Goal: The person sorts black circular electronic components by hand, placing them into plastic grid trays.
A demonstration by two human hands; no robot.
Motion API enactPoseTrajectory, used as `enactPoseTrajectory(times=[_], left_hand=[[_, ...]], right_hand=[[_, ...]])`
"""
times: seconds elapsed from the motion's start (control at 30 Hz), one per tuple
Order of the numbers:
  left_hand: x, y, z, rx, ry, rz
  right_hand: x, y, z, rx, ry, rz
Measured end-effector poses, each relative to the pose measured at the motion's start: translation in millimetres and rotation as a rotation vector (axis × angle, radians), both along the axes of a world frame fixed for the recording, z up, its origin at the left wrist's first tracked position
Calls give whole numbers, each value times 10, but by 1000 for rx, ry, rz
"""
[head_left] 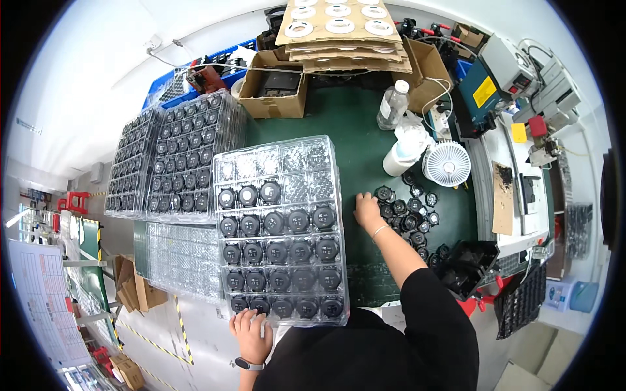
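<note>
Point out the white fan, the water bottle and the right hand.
Fan (pixel 447 164), head view, centre of its round grille.
Bottle (pixel 392 105), head view, middle of its clear body.
Right hand (pixel 366 210), head view, back of the hand.

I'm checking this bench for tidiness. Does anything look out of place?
The loose black round parts lie scattered on the green mat by the right hand, not in the clear tray, whose top pockets are empty.

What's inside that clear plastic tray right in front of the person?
The clear tray holds rows of round black parts; its farthest pockets look empty. The left hand covers its near edge, hiding what lies beneath.
</note>
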State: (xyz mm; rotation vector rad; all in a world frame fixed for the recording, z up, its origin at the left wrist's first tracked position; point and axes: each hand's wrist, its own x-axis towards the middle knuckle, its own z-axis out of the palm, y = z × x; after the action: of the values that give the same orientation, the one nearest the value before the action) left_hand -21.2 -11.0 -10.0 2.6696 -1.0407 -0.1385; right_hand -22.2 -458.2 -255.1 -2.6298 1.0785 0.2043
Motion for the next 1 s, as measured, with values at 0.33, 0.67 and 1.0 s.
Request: enactPoseTrajectory(times=[0.33,0.67,1.0], left_hand=[[129,-45,45,0,-29,-49],[57,109,192,4,-87,-114],[-24,123,15,-18,-67,-9]], right_hand=[[-158,48,85,86,-42,61],[-288,-715,578,-90,55,275],[-140,-582,656,189,-115,14]])
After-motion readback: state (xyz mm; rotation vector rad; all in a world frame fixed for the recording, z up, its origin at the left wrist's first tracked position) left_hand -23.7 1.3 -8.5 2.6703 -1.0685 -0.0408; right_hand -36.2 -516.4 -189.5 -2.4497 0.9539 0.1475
